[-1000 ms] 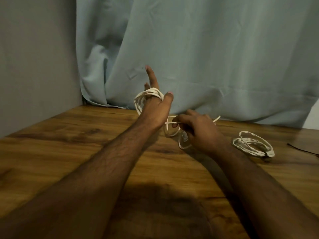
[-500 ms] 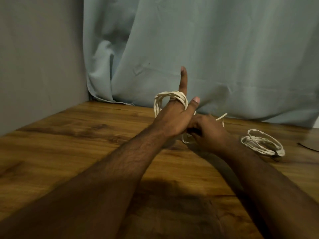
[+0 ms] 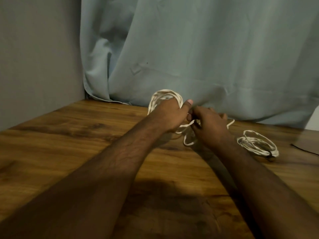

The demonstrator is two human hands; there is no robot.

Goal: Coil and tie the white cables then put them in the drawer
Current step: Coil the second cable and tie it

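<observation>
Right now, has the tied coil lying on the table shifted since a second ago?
No. The tied coil lies where it was on the table, same gap from the black cord; only the view shifted.

The left hand [image 3: 170, 114] hid its own fingers and part of the white cable coil [image 3: 165, 97] wound round them. The right hand [image 3: 209, 125] covered whatever its fingertips pinched. A thin dark cord [image 3: 303, 150] was cut off by the right edge.

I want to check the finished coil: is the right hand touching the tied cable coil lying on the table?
Apart. In the head view, bare wooden table shows between the right hand and the tied cable coil.
</observation>
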